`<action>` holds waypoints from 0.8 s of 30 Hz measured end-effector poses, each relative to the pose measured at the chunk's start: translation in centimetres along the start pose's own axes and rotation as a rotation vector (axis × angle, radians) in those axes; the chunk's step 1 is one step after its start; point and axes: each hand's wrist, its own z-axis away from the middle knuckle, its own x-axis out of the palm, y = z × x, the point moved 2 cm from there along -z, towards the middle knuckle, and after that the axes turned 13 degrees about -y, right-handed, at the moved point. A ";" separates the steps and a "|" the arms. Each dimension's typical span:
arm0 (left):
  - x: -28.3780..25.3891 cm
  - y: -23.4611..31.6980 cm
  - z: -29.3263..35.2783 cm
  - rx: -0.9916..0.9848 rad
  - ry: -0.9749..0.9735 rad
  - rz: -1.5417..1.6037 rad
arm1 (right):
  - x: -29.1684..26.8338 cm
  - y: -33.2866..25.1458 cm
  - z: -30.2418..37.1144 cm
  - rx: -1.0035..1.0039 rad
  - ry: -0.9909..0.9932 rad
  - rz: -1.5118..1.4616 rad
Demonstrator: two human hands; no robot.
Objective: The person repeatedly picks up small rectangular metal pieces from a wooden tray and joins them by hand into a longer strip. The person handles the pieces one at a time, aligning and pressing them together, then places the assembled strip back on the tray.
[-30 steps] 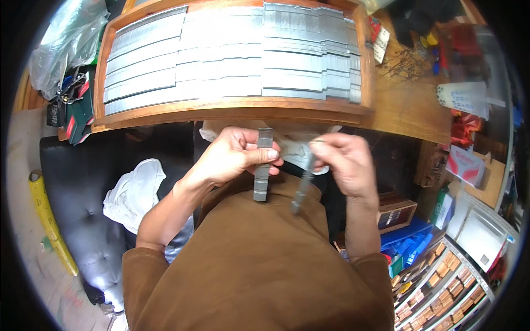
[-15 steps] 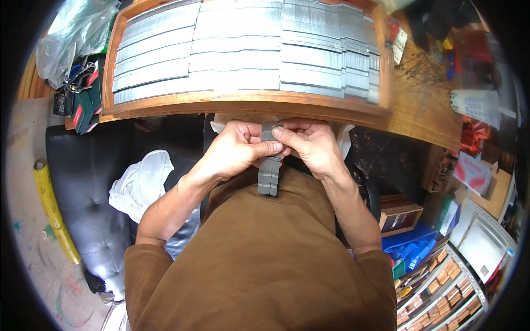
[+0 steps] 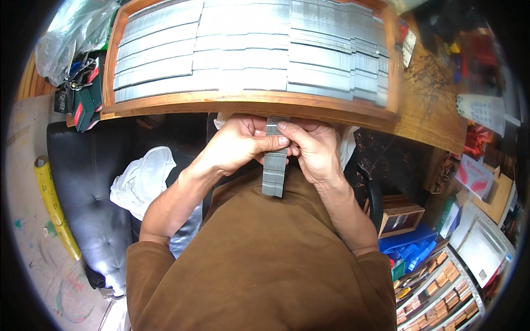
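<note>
In front of my belly I hold a narrow column of small grey metal pieces, packed together side by side. My left hand is closed on it from the left, thumb lying across its face. From the right, my right hand grips the same column near its upper end, thumb pressed on top. The fingers behind the column are partly hidden. Just beyond my hands is a wooden tray with overlapping rows of flat grey metal pieces.
The tray lies on a wooden table. A patterned cup stands at its right. On a black padded seat at left lies a white cloth. A yellow roll is farther left; a small wooden box stands right.
The column's broad face has turned more toward me, and its lower end has shifted slightly right. Both hands still hold it. The tray sits slightly farther right in the picture.
</note>
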 end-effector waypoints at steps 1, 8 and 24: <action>-0.1 -0.1 -0.1 0.001 0.008 -0.013 | 0.1 0.2 0.0 -0.005 0.031 0.015; 0.3 -0.1 0.4 -0.027 0.032 -0.059 | -0.4 -0.1 0.2 0.026 -0.027 0.011; 0.3 -0.3 0.3 -0.069 0.033 -0.086 | -0.3 0.1 0.2 0.026 0.015 0.014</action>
